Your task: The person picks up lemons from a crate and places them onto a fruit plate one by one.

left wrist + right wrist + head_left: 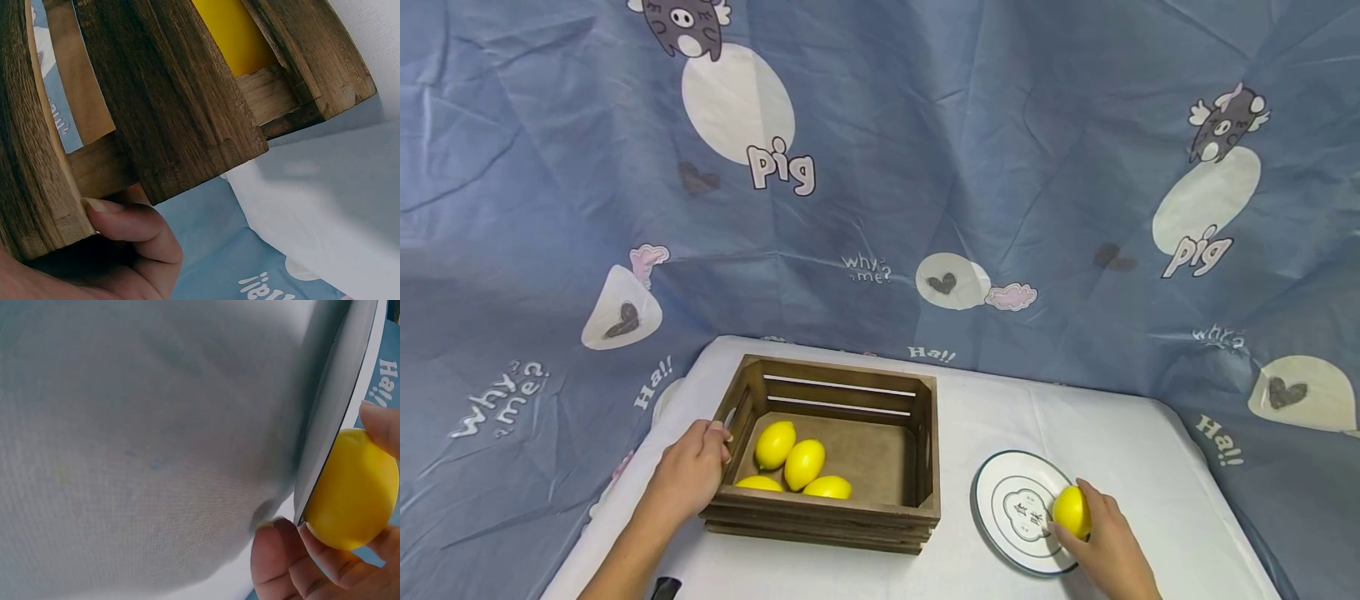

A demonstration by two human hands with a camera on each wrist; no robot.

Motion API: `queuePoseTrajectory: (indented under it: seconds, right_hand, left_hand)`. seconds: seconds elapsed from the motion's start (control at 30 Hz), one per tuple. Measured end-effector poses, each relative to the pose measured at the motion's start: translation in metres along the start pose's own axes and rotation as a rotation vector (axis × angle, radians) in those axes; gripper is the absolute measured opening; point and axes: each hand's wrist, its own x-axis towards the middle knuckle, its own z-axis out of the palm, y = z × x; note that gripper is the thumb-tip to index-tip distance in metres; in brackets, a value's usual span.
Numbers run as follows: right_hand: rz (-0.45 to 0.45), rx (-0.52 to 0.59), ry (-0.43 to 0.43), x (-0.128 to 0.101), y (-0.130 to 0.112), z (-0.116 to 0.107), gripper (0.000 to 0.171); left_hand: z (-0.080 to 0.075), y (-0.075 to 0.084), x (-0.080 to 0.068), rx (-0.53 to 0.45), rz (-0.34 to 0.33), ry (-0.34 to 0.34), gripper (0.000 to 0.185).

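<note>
My left hand [688, 467] grips the left end of a brown slatted wooden crate [823, 515]. In the left wrist view its fingers [134, 228] curl round the edge of a slat. Inside the crate, several yellow lemons [805, 463] lie toward the left and front. To the right, my right hand [1108, 542] holds another lemon [1071, 511] between thumb and fingers at the right side of a white plate [996, 479] with dark green rings. The right wrist view shows that lemon [353, 490] by the plate's rim; whether it rests on the plate, I cannot tell.
Both crate and plate stand on a white-covered table [985, 400]. A blue printed cloth [880, 167] hangs behind and at the sides. At the bottom left, a small black object [666, 588] is cut off by the frame edge.
</note>
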Motion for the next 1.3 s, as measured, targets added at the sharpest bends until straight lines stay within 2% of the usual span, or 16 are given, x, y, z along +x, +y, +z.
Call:
queuePoseTrajectory:
  seconds: [0.2,0.7,0.83,1.1,1.3]
  right_hand:
    - [0.009,0.015,-0.022,0.001,0.001,0.002,0.097]
    - [0.01,0.013,-0.003,0.0,0.0,0.005,0.097]
    - [-0.055,0.022,0.072,-0.004,-0.003,0.003,0.093]
    - [-0.239,0.057,0.315,-0.008,-0.026,-0.01,0.078]
    - [-0.319,0.154,0.379,-0.007,-0.059,-0.022,0.075]
  left_hand:
    - [0.0,0.001,0.001,0.003,-0.008,-0.009,0.045]
    - [0.0,0.001,0.0,0.004,0.0,-0.005,0.046]
    - [0.0,0.0,0.0,0.004,0.0,-0.004,0.046]
    - [0.0,0.0,0.0,0.006,-0.002,-0.005,0.046]
    - [0.001,-0.001,0.0,0.005,0.013,0.003,0.045]
